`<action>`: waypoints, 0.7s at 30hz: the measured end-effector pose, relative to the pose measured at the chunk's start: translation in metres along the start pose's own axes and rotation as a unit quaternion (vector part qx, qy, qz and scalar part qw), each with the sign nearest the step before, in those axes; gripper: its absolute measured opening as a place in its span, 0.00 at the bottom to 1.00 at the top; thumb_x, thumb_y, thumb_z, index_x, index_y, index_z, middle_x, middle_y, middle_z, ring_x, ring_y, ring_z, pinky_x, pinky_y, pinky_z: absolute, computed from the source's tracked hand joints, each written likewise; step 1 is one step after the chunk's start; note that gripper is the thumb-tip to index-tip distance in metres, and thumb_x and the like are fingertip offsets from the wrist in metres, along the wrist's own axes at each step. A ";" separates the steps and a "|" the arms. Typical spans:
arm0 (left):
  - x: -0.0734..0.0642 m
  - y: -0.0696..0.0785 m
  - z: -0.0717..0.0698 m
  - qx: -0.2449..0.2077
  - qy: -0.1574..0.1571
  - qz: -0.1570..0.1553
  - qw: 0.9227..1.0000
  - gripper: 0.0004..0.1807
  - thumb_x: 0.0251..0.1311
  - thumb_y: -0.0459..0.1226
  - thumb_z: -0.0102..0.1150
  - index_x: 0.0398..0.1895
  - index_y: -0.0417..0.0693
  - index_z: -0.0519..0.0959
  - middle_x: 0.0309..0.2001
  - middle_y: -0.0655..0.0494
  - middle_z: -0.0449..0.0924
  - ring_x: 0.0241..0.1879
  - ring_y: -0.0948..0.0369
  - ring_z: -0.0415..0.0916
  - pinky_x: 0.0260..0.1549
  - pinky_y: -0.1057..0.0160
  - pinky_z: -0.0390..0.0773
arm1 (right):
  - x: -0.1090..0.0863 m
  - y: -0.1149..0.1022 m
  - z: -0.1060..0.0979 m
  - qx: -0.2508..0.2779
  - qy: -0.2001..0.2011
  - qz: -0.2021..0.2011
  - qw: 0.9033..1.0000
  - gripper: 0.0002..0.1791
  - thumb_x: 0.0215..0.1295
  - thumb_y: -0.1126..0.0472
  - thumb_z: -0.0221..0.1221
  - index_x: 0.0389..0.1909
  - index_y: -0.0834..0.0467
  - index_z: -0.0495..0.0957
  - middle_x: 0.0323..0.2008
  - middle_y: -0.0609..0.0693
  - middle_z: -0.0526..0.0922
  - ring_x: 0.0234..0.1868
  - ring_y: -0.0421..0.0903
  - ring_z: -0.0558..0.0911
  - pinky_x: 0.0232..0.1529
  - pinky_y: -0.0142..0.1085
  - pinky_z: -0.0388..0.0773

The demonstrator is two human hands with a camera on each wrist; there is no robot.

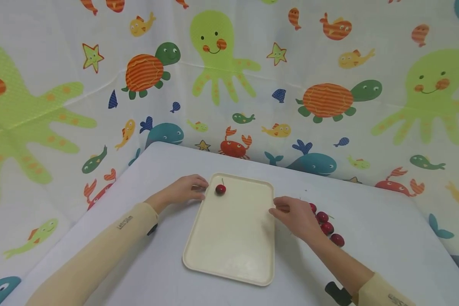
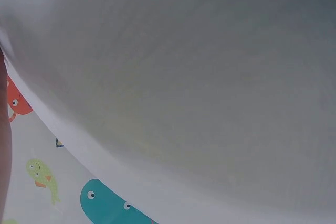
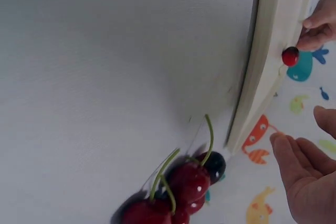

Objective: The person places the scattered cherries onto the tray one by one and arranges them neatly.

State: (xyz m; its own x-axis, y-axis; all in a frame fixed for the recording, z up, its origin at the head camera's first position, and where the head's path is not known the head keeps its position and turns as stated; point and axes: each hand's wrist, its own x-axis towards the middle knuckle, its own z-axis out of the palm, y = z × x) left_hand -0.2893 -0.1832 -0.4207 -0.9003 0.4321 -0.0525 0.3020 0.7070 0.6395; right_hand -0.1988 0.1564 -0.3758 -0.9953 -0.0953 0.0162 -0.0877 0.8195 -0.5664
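A cream rectangular tray lies on the white table. One dark red cherry with a stem sits in its far left corner. My left hand is at the tray's left edge beside that cherry, fingers loosely bent, nothing in them. Across the tray, my right hand has its fingertips right at the right rim. In the right wrist view its thumb and fingers stand apart with nothing between them. Several more cherries lie just right of that hand, which partly hides them; their green stems show in the right wrist view.
White cloth covers the table. Behind it hangs a curtain printed with sea animals. A black wrist device shows at the right sleeve. Mostly white cloth fills the left wrist view.
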 end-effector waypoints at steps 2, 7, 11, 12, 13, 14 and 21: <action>0.000 0.001 0.000 -0.002 -0.002 -0.001 1.000 0.24 0.52 0.43 0.65 0.53 0.48 0.76 0.54 0.54 0.73 0.57 0.56 0.70 0.56 0.56 0.73 | -0.005 0.008 -0.009 -0.008 0.005 0.003 1.000 0.24 0.57 0.50 0.62 0.53 0.55 0.76 0.49 0.53 0.81 0.47 0.50 0.81 0.40 0.38 0.82; -0.001 0.003 -0.002 -0.002 -0.005 -0.004 1.000 0.24 0.52 0.43 0.64 0.53 0.47 0.76 0.55 0.53 0.73 0.57 0.56 0.70 0.56 0.56 0.72 | -0.016 0.024 -0.031 -0.026 0.004 0.022 0.999 0.26 0.57 0.46 0.61 0.54 0.55 0.75 0.48 0.54 0.82 0.48 0.50 0.81 0.43 0.40 0.81; -0.001 0.006 -0.001 -0.005 -0.006 -0.005 1.000 0.24 0.53 0.42 0.64 0.54 0.46 0.76 0.55 0.53 0.73 0.57 0.55 0.70 0.56 0.56 0.72 | -0.021 0.036 -0.047 -0.049 0.002 0.039 0.998 0.29 0.56 0.41 0.59 0.55 0.54 0.74 0.48 0.55 0.82 0.48 0.51 0.80 0.40 0.39 0.82; 0.000 0.007 -0.001 -0.006 -0.007 -0.005 1.000 0.24 0.53 0.42 0.64 0.54 0.46 0.76 0.54 0.53 0.73 0.57 0.55 0.70 0.56 0.56 0.72 | -0.022 0.039 -0.051 -0.055 0.003 0.041 0.998 0.30 0.56 0.40 0.59 0.56 0.54 0.74 0.48 0.55 0.82 0.48 0.52 0.80 0.39 0.39 0.82; 0.000 0.008 -0.001 -0.005 -0.006 -0.005 1.000 0.24 0.53 0.42 0.64 0.54 0.46 0.76 0.54 0.53 0.73 0.57 0.55 0.70 0.56 0.56 0.72 | -0.022 0.042 -0.054 -0.059 0.005 0.040 0.997 0.30 0.56 0.40 0.59 0.56 0.54 0.74 0.48 0.56 0.81 0.48 0.53 0.80 0.38 0.39 0.82; 0.000 0.008 -0.001 -0.006 -0.005 -0.005 1.000 0.24 0.53 0.42 0.64 0.54 0.46 0.76 0.54 0.53 0.73 0.57 0.55 0.70 0.56 0.56 0.72 | -0.023 0.045 -0.057 -0.062 0.006 0.041 0.997 0.31 0.56 0.40 0.59 0.56 0.54 0.74 0.48 0.56 0.81 0.48 0.54 0.80 0.37 0.40 0.82; 0.003 0.008 0.002 -0.002 0.000 -0.012 1.000 0.23 0.52 0.42 0.64 0.53 0.47 0.76 0.54 0.54 0.73 0.57 0.56 0.70 0.56 0.56 0.73 | -0.025 0.067 -0.077 -0.082 0.002 0.044 0.996 0.34 0.58 0.39 0.56 0.58 0.57 0.71 0.51 0.61 0.79 0.51 0.59 0.78 0.38 0.45 0.82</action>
State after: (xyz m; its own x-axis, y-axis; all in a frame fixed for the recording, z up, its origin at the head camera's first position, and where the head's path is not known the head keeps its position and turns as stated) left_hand -0.2888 -0.1757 -0.4173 -0.9073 0.4148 -0.0685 0.2784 0.7151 0.6412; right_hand -0.1833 0.2571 -0.3504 -0.9996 -0.0168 -0.0240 -0.0050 0.9055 -0.4243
